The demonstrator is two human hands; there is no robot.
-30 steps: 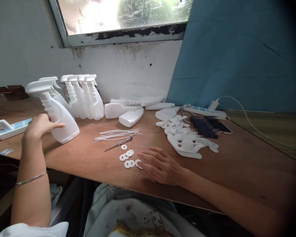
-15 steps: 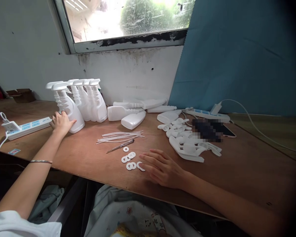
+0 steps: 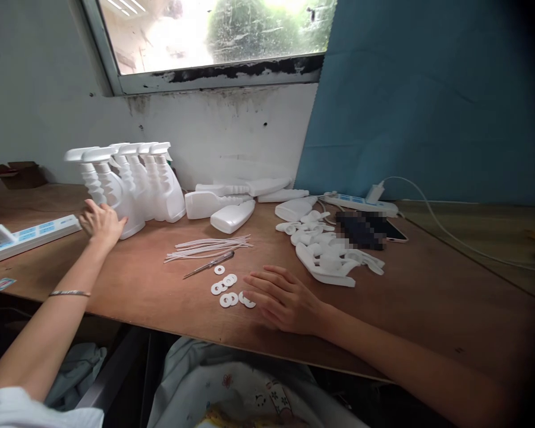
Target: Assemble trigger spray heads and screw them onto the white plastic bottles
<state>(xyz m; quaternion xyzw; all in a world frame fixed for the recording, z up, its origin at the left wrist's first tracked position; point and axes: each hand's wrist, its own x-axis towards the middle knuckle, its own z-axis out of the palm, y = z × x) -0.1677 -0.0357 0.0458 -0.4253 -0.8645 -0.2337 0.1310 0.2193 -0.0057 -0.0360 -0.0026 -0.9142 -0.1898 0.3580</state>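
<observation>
At the left end of the bench, several white spray bottles point(image 3: 172, 193) with trigger heads stand upright in a cluster. My left hand point(image 3: 101, 226) is against the lower part of the nearest spray bottle point(image 3: 128, 205), fingers spread and thumb out to the side. Whether it still touches the bottle is hard to tell. My right hand point(image 3: 288, 299) lies flat and open on the bench, its fingertips by a few white ring washers point(image 3: 229, 299) and partly covering one or two. Thin white tubes point(image 3: 209, 246) and a screwdriver point(image 3: 208, 265) lie between the hands.
Bottles without heads point(image 3: 233, 216) lie on their sides near the wall. A pile of loose white trigger heads point(image 3: 325, 261) is right of centre, beside a phone point(image 3: 390, 229). Power strips point(image 3: 40, 238) with cords sit at left and back right; a cardboard box point(image 3: 20, 174) is far left.
The whole view has shifted a little, so things appear further left. My left hand's fingers have loosened beside the nearest spray bottle. My right hand stays resting by the washers.
</observation>
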